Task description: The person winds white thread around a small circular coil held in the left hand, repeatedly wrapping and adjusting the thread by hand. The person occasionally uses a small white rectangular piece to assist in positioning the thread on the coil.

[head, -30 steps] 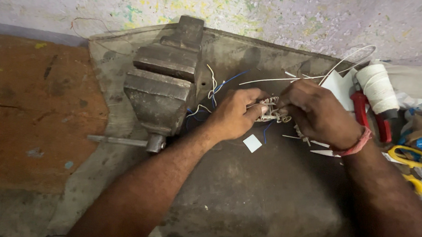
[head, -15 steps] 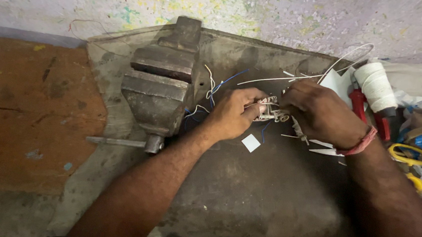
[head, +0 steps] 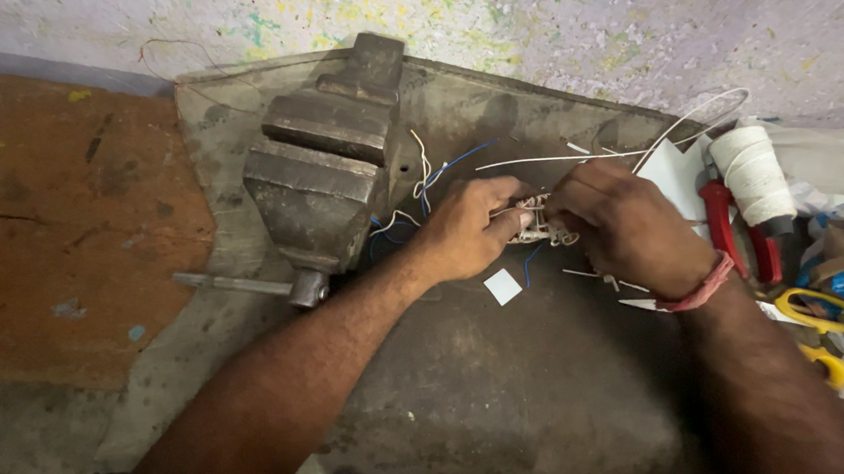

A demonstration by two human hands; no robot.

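Between your left hand point(head: 469, 225) and right hand point(head: 630, 226), both pinched on it, sits a small wired part point(head: 538, 224) over the metal bench point(head: 515, 400). Left stands a vise point(head: 321, 170); right lie red pliers point(head: 732, 228), a string spool point(head: 753, 173) and yellow scissors point(head: 818, 321).

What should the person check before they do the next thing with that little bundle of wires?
1. Both hands on the part: ok. The left hand and right hand pinch the small wired part between them.
2. Part clearly seen: cannot tell. The fingers cover most of it.
3. Loose wires free: not ok. White and blue wires trail toward the bench vise.
4. Vise handle out of the way: ok. It sticks out left of the left forearm.
5. Tools near: ok. Red-handled pliers and yellow scissors lie to the right.
6. White string spool upright: ok.
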